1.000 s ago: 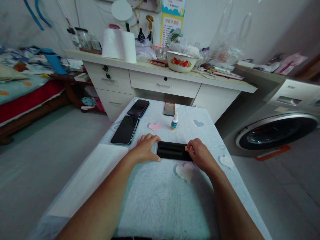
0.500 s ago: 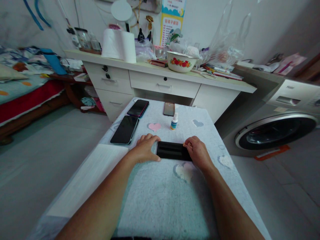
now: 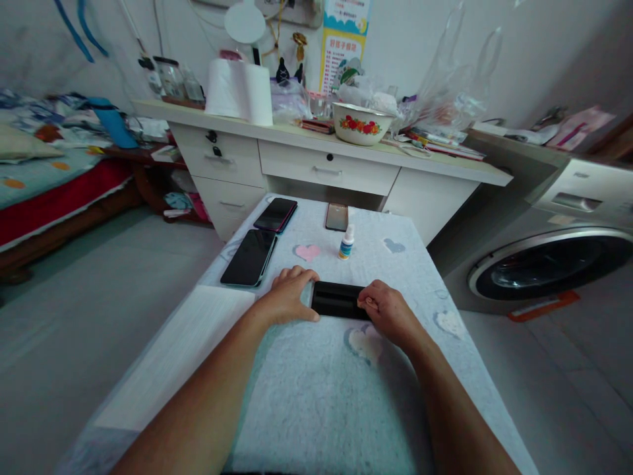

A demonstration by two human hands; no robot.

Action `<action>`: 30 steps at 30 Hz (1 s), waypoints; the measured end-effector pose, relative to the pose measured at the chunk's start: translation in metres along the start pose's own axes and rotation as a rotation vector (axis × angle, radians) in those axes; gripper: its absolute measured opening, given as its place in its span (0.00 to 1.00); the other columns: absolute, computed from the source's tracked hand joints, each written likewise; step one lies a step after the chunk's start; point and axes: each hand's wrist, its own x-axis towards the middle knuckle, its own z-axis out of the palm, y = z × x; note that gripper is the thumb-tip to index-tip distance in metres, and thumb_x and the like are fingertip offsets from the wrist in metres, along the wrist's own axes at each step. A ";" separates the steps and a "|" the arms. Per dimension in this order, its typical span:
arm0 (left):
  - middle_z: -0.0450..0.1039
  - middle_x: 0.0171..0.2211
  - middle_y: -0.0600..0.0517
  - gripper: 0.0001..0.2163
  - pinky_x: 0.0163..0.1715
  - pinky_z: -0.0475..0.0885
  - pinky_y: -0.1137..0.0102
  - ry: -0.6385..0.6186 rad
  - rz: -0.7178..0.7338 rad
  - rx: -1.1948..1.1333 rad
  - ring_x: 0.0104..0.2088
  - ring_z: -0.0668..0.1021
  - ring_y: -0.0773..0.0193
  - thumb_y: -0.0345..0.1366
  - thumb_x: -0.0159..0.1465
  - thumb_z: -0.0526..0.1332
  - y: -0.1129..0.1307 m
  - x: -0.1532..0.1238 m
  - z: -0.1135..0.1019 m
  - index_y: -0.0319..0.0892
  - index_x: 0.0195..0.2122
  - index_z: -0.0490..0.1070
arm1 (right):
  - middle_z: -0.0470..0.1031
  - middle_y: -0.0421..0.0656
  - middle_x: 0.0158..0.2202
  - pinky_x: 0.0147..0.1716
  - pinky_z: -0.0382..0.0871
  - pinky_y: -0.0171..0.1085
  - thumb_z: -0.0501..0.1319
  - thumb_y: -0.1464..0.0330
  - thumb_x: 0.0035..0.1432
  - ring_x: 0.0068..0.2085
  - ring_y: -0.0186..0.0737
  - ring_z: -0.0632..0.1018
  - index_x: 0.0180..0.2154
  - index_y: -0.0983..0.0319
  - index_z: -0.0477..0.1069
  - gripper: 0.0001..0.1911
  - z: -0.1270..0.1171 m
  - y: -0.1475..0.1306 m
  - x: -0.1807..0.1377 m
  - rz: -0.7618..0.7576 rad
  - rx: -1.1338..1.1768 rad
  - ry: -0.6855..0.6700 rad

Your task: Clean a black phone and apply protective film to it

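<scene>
- My forearms come in from the bottom edge over the counter [image 3: 321, 402], which is covered in a pale blue fluffy cloth with heart patches.
- A white ribbed rectangular mat [image 3: 173, 356] lies on the counter's left side, beside my left forearm.
- My left hand [image 3: 289, 297] lies palm down and cupped. Its fingers run along the far side and its thumb along the near side of the left end of the flat black glossy phone [image 3: 339, 300], gripping it.
- That flat black glossy phone lies crosswise on the cloth mid-counter, between both hands.
- My right hand [image 3: 388, 311] is at the phone's right end, covering it, with the fingers bunched close and their tips on the phone. I cannot tell whether they pinch anything.
- Past the hands there is a pink heart patch [image 3: 306, 251], with a small white dropper bottle with a blue label [image 3: 346, 242] upright just right of it.
- A large dark phone with a teal edge [image 3: 250, 257] lies flat to the left of the patch.
- Farther on, a dark phone with a pink edge [image 3: 275, 214] and a small dark phone [image 3: 337, 216] lie near the counter's far end, apart from each other.
- Beyond stands a white drawer unit [image 3: 321, 168] carrying a cream bowl with red flowers [image 3: 360, 123] and a white paper roll [image 3: 239, 92].
- A front-loading washing machine [image 3: 548, 257] is on the right, and a bed with a red-sided mattress [image 3: 44, 185] on the left.
</scene>
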 end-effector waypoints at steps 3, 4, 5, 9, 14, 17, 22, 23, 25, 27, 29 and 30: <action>0.61 0.48 0.51 0.34 0.48 0.62 0.62 0.000 -0.007 -0.008 0.51 0.64 0.50 0.47 0.41 0.68 -0.001 0.000 0.001 0.52 0.50 0.61 | 0.69 0.42 0.34 0.35 0.62 0.31 0.56 0.76 0.55 0.34 0.33 0.71 0.32 0.63 0.73 0.08 0.000 0.003 0.000 0.001 0.017 0.012; 0.61 0.48 0.52 0.34 0.48 0.62 0.62 0.000 -0.008 -0.013 0.51 0.64 0.50 0.46 0.40 0.68 -0.001 0.000 0.001 0.52 0.50 0.61 | 0.69 0.43 0.35 0.35 0.63 0.32 0.56 0.75 0.55 0.34 0.33 0.71 0.33 0.62 0.74 0.08 -0.001 0.006 0.001 0.013 0.017 0.024; 0.61 0.48 0.52 0.34 0.48 0.62 0.62 0.001 -0.006 -0.018 0.51 0.64 0.51 0.46 0.40 0.68 -0.002 0.000 0.001 0.52 0.50 0.61 | 0.69 0.43 0.35 0.36 0.63 0.32 0.57 0.74 0.56 0.34 0.33 0.71 0.33 0.62 0.74 0.07 -0.002 0.009 0.001 0.028 0.011 0.037; 0.62 0.48 0.52 0.34 0.48 0.62 0.62 0.004 0.000 -0.029 0.51 0.64 0.51 0.46 0.40 0.68 -0.002 0.000 0.000 0.52 0.50 0.61 | 0.68 0.44 0.35 0.37 0.64 0.34 0.57 0.70 0.57 0.34 0.34 0.72 0.35 0.62 0.74 0.07 -0.005 0.018 0.002 0.104 -0.028 0.082; 0.62 0.48 0.52 0.33 0.48 0.62 0.62 -0.003 -0.008 -0.025 0.51 0.64 0.50 0.46 0.41 0.68 -0.001 0.000 -0.001 0.52 0.50 0.61 | 0.68 0.44 0.35 0.38 0.63 0.35 0.57 0.69 0.57 0.35 0.36 0.72 0.33 0.62 0.74 0.08 -0.006 0.023 0.004 0.168 -0.073 0.149; 0.62 0.48 0.52 0.33 0.48 0.62 0.61 -0.010 -0.010 -0.020 0.51 0.64 0.50 0.46 0.41 0.68 -0.001 0.000 -0.002 0.52 0.50 0.61 | 0.68 0.43 0.33 0.36 0.63 0.35 0.56 0.69 0.57 0.33 0.36 0.71 0.32 0.62 0.73 0.07 -0.005 0.024 0.005 0.193 -0.095 0.189; 0.62 0.48 0.52 0.34 0.48 0.62 0.61 0.000 -0.003 -0.022 0.51 0.64 0.50 0.46 0.40 0.68 -0.001 0.000 -0.001 0.52 0.50 0.61 | 0.67 0.42 0.32 0.35 0.62 0.34 0.56 0.70 0.57 0.32 0.35 0.71 0.30 0.63 0.72 0.07 -0.001 0.025 0.008 0.212 -0.097 0.212; 0.62 0.48 0.51 0.34 0.48 0.62 0.61 0.005 0.002 -0.025 0.50 0.64 0.50 0.46 0.40 0.68 -0.001 0.000 -0.001 0.52 0.50 0.61 | 0.67 0.43 0.32 0.35 0.62 0.34 0.56 0.70 0.57 0.32 0.35 0.71 0.31 0.63 0.72 0.07 -0.001 0.024 0.009 0.210 -0.098 0.213; 0.62 0.48 0.51 0.33 0.48 0.62 0.61 0.008 0.010 -0.029 0.50 0.64 0.51 0.46 0.40 0.68 -0.001 0.000 -0.001 0.52 0.50 0.62 | 0.67 0.43 0.33 0.35 0.62 0.34 0.56 0.70 0.58 0.32 0.35 0.71 0.31 0.63 0.72 0.08 0.001 0.021 0.012 0.195 -0.102 0.213; 0.62 0.48 0.51 0.33 0.48 0.62 0.61 0.006 0.007 -0.025 0.50 0.64 0.50 0.46 0.40 0.68 -0.001 0.000 -0.001 0.52 0.50 0.62 | 0.67 0.43 0.33 0.36 0.62 0.33 0.55 0.70 0.58 0.33 0.35 0.71 0.31 0.63 0.72 0.08 0.004 0.017 0.015 0.167 -0.108 0.208; 0.62 0.48 0.51 0.33 0.47 0.62 0.61 0.003 -0.005 -0.019 0.50 0.64 0.50 0.46 0.40 0.68 0.000 0.000 -0.001 0.52 0.49 0.62 | 0.67 0.43 0.34 0.36 0.62 0.33 0.55 0.71 0.59 0.34 0.35 0.71 0.32 0.63 0.72 0.08 0.007 0.012 0.018 0.138 -0.108 0.196; 0.62 0.48 0.51 0.33 0.47 0.62 0.61 0.002 -0.011 -0.016 0.50 0.64 0.50 0.46 0.40 0.68 0.000 0.000 -0.001 0.52 0.49 0.62 | 0.67 0.43 0.34 0.37 0.62 0.32 0.55 0.71 0.59 0.34 0.34 0.71 0.32 0.63 0.72 0.08 0.009 0.009 0.019 0.124 -0.107 0.190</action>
